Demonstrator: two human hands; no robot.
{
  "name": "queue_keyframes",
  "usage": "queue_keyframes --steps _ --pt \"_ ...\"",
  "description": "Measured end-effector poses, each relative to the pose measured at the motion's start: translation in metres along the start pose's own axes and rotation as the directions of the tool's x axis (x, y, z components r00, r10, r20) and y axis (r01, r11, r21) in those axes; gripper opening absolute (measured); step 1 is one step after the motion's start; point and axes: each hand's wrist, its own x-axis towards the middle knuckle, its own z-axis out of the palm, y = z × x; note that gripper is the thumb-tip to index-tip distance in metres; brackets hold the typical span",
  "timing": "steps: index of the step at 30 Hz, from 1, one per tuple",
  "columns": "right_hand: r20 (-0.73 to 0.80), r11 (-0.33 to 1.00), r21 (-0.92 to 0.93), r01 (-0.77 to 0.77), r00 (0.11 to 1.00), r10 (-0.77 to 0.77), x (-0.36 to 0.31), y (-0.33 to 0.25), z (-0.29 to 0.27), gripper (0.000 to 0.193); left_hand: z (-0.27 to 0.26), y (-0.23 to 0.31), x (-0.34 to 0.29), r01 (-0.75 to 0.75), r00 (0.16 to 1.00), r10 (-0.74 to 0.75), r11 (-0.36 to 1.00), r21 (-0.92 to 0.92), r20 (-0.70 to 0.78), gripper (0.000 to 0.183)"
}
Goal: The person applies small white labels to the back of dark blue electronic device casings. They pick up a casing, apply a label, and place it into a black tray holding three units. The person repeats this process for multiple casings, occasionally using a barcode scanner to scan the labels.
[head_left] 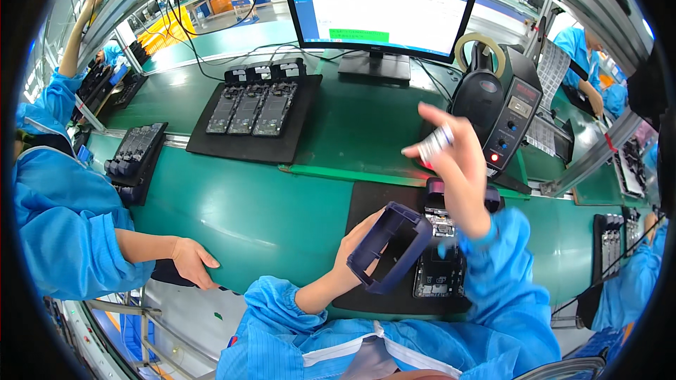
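Close in, the left hand is wrapped around one side of a dark hollow frame, which it holds tilted above the near part of a black mat. Just to the right of the frame, a device with bare circuitry lies on that mat, partly behind the right sleeve. Beyond, the right hand is raised with fingers apart; it is blurred, so I cannot tell whether the small white item at its fingers is pinched or worn. Off to the left, a co-worker's hand rests by the bench edge. Farther back, three open devices lie side by side on a black pad, and a black control box with knobs stands right of them. Behind everything rises a lit monitor.
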Motion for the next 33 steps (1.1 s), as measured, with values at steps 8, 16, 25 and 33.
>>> queue_keyframes --steps 8,16,25,33 --pt "-0.094 0.476 -0.876 0.073 0.944 -0.317 0.096 0.028 -0.017 0.042 0.000 0.028 0.007 -0.201 0.979 0.203 0.974 0.104 -0.008 0.056" --pt "0.028 0.999 0.009 0.037 0.999 -0.038 -0.014 -0.027 0.032 0.039 -0.001 0.007 0.000 -0.015 0.959 0.035 0.997 0.074 -0.281 0.032" --pt "0.193 0.922 -0.332 0.200 0.971 -0.141 -0.054 -0.018 0.047 0.030 -0.005 0.038 0.020 0.011 0.989 -0.038 0.981 -0.193 -0.140 0.031" --pt "0.224 0.853 -0.452 0.259 0.959 -0.173 -0.051 -0.029 0.048 0.031 0.000 0.042 0.019 0.018 0.993 -0.035 0.989 -0.150 -0.114 0.032"
